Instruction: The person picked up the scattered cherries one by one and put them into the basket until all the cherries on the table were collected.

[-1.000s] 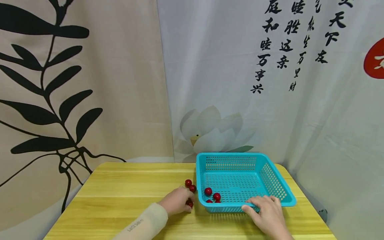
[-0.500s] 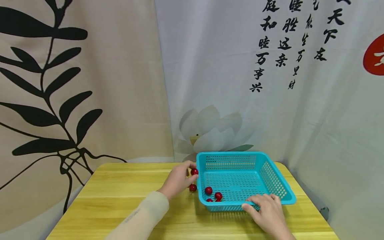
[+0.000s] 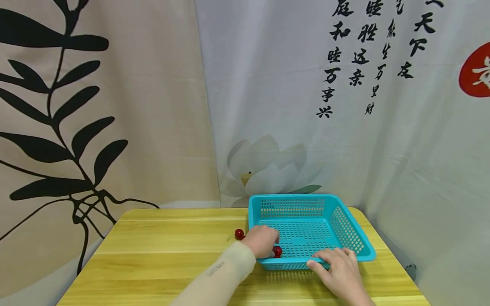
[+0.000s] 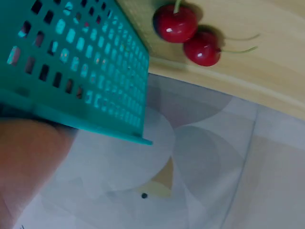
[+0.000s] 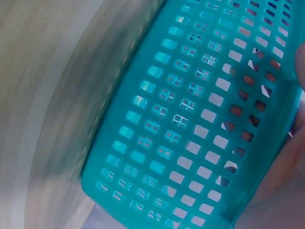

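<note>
A turquoise perforated plastic basket [image 3: 311,264] stands at the right of the wooden table. My left hand [image 3: 262,241] reaches over its left rim, fingers bent down inside; the fingertips are hidden, so I cannot tell if a cherry is between them. Just below them a dark red cherry [image 3: 277,251] lies in the basket. Outside the left wall, two stemmed cherries sit on the table: one cherry [image 4: 175,24] nearer the basket, the other cherry [image 4: 202,47] beside it. With the thumb outside, my right hand [image 3: 338,272] grips the basket's front rim.
The light wooden table [image 3: 153,255] extends left of the basket. Behind it hangs a cloth backdrop [image 3: 160,106] printed with a plant, a pale flower and black characters. The basket's back wall stands near the table's far edge.
My left hand first picked at cherries beside the basket, then carried one up by the left rim, and is now over the basket's inside. The right hand keeps its grip on the front rim.
</note>
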Demonstrator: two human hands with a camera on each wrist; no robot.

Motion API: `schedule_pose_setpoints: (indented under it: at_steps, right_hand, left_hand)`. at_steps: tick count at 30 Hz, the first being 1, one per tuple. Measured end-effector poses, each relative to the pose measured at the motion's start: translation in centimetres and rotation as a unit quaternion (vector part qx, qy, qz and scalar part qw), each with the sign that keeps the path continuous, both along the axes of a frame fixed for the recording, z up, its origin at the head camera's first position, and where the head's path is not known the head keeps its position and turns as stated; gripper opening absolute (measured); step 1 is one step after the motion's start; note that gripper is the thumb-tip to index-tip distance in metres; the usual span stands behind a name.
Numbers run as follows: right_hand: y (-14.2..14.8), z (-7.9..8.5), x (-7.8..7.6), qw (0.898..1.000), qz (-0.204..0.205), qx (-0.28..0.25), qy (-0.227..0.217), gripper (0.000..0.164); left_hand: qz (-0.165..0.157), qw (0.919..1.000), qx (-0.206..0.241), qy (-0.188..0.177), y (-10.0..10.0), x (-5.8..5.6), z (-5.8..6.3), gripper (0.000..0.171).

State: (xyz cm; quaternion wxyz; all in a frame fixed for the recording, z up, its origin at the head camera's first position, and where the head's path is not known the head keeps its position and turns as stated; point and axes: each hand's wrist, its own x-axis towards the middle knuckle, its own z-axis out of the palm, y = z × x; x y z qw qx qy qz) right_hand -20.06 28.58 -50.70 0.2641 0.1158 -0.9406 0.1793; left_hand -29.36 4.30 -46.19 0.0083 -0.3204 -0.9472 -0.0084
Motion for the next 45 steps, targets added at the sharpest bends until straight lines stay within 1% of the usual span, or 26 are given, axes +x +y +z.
schedule_pose_setpoints:
  at_steps: [1,2,5,6,9,10,12,13,15,17,19,21,22,23,25,27,29,31,33,36,38,40,42,43,44,45]
  right_hand:
    - [0.0,0.0,0.0,1.0,0.0,0.0,0.002,0.015]
    - [0.0,0.0,0.0,1.0,0.0,0.0,0.004,0.015]
    - [0.1,-0.1,0.0,1.0,-0.001,-0.003,0.003,0.015]
    - [0.1,-0.1,0.0,1.0,-0.002,-0.004,0.001,0.014]
    - [0.1,-0.3,0.0,1.0,-0.002,-0.007,-0.003,0.014]
    - [0.1,-0.4,0.1,1.0,-0.003,-0.007,-0.004,0.014]
    - [0.0,-0.5,0.1,1.0,-0.003,-0.007,-0.005,0.014]
    - [0.0,-0.5,0.1,1.0,-0.003,-0.007,-0.005,0.014]
    - [0.0,-0.5,0.1,1.0,-0.004,-0.006,-0.007,0.014]
    - [0.0,-0.4,0.0,1.0,-0.004,-0.007,-0.01,0.014]
    - [0.1,-0.4,0.1,1.0,-0.005,-0.01,-0.014,0.013]
    - [0.1,-0.4,0.1,1.0,-0.007,-0.01,-0.015,0.013]
    - [0.1,-0.4,0.2,1.0,-0.008,-0.01,-0.017,0.013]
    - [0.1,-0.4,0.2,1.0,-0.008,-0.01,-0.016,0.013]
    - [0.1,-0.4,0.3,1.0,-0.01,-0.008,-0.015,0.014]
    - [0.1,-0.4,0.4,1.0,-0.008,-0.007,-0.011,0.014]
    - [0.0,-0.4,0.4,1.0,-0.007,-0.007,-0.006,0.014]
    - [-0.1,-0.4,0.4,1.0,-0.006,-0.008,-0.004,0.014]
    - [-0.2,-0.4,0.4,1.0,-0.005,-0.01,-0.006,0.014]
    - [-0.3,-0.4,0.3,1.0,-0.003,-0.01,-0.009,0.013]
    - [-0.3,-0.4,0.3,1.0,-0.002,-0.01,-0.009,0.013]
    - [-0.3,-0.4,0.2,1.0,-0.001,-0.008,-0.008,0.014]
    - [-0.3,-0.3,0.1,1.0,-0.001,-0.007,-0.006,0.014]
    - [-0.2,-0.3,0.1,1.0,0.0,-0.005,-0.003,0.015]
    - [-0.2,-0.2,0.0,1.0,0.0,-0.004,-0.002,0.015]
    - [-0.1,-0.2,0.0,1.0,0.0,-0.003,0.001,0.015]
  left_hand:
    - [0.005,0.9999,-0.014,0.004,0.3,0.0,0.0,0.011]
    - [0.01,0.9996,-0.025,0.009,0.6,0.0,-0.1,0.013]
    - [0.022,0.9981,-0.053,0.02,1.2,0.1,-0.3,0.029]
    - [0.024,0.9976,-0.059,0.026,1.3,0.1,-0.4,0.03]
    - [0.017,0.9985,-0.047,0.023,1.1,0.0,-0.5,0.023]
    - [0.011,0.9993,-0.029,0.02,0.9,-0.1,-0.6,0.018]
    - [0.0,0.9994,0.033,0.008,0.3,-0.5,-0.6,0.012]
    - [-0.003,0.9975,0.07,0.005,-0.2,-0.8,-0.5,0.014]
    - [0.004,0.9887,0.149,0.011,-1.3,-1.5,-0.6,0.019]
    - [0.03,0.9746,0.22,0.03,-2.7,-2.4,-0.7,0.017]
    - [0.071,0.958,0.273,0.051,-4.3,-3.3,-1.1,0.015]
    - [0.117,0.946,0.298,0.054,-5.8,-4.1,-1.8,0.017]
    - [0.134,0.9443,0.297,0.049,-6.5,-4.3,-2.2,0.02]
    - [0.145,0.9465,0.285,0.043,-7.1,-4.4,-2.7,0.023]
    - [0.147,0.9595,0.239,0.028,-8.1,-4.5,-3.6,0.03]
    - [0.127,0.9743,0.185,0.022,-8.7,-4.3,-4.6,0.036]
    - [0.098,0.9834,0.15,0.025,-9.1,-4.0,-5.2,0.036]
    - [0.081,0.9863,0.141,0.029,-9.2,-3.8,-5.6,0.034]
    - [0.074,0.9859,0.148,0.027,-9.4,-3.7,-6.0,0.031]
    - [0.093,0.9823,0.161,0.024,-9.9,-4.0,-6.6,0.021]
    - [0.126,0.9755,0.18,0.018,-10.4,-4.4,-6.5,0.015]
    - [0.17,0.9623,0.212,0.018,-10.8,-4.7,-5.7,0.018]
    - [0.207,0.9426,0.261,0.017,-10.8,-5.0,-4.0,0.029]
    - [0.218,0.932,0.289,0.017,-10.5,-5.2,-3.0,0.032]
    - [0.222,0.923,0.314,0.017,-10.1,-5.2,-2.0,0.034]
    - [0.215,0.9176,0.334,0.018,-9.5,-5.2,-1.0,0.036]
